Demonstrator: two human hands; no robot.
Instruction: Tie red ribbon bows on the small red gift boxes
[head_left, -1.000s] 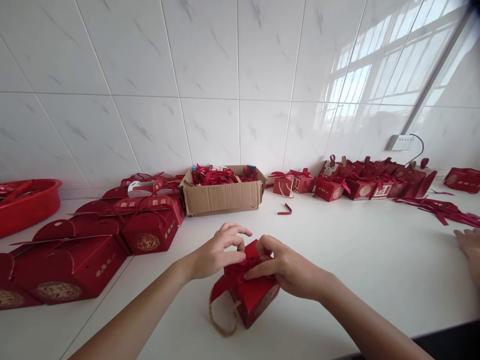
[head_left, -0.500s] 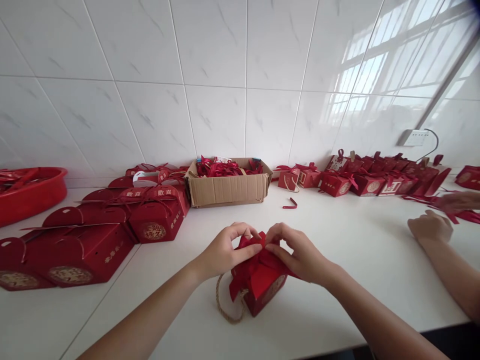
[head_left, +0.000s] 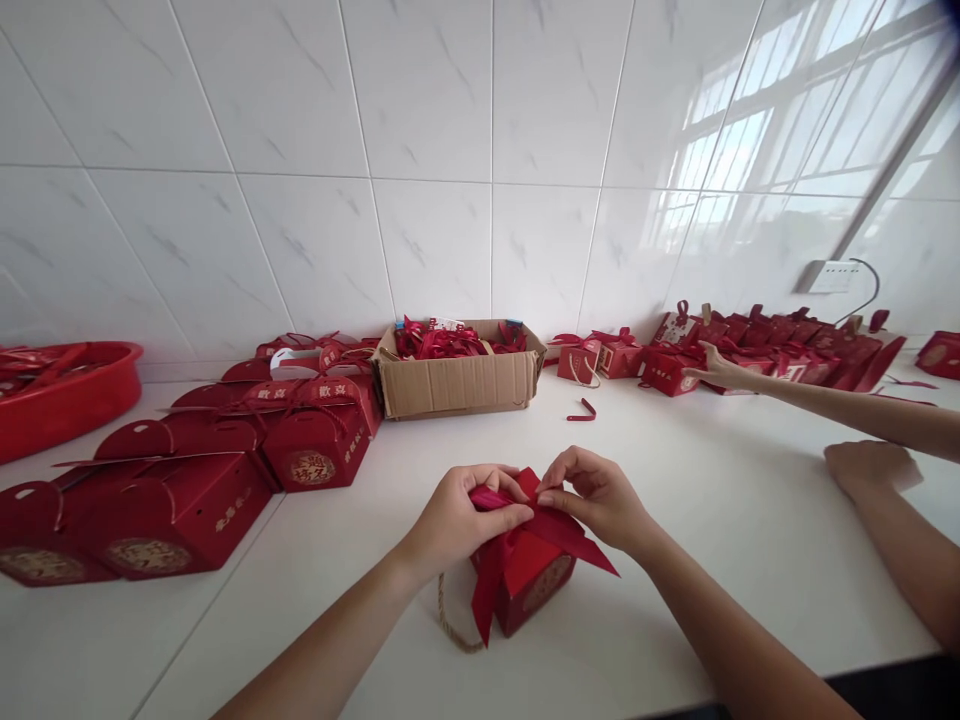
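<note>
A small red gift box (head_left: 534,592) with a gold emblem and a rope handle (head_left: 454,626) stands on the white counter (head_left: 705,560) in front of me. A red ribbon (head_left: 551,530) lies over its top, with its ends hanging down both sides. My left hand (head_left: 457,518) pinches the ribbon at the box's top from the left. From the right, my right hand (head_left: 596,493) pinches the same ribbon, fingertips nearly touching the left's.
Large red boxes (head_left: 187,470) crowd the left, with a red basin (head_left: 64,390) at the far left. A cardboard box (head_left: 459,372) of ribbons stands by the wall. Small red boxes (head_left: 757,352) line the right, where another person's hand (head_left: 716,372) reaches and their fist (head_left: 870,465) rests.
My hands have pulled the ribbon ends out to the sides over the box. The other person's arm has stretched out to the small boxes at the right.
</note>
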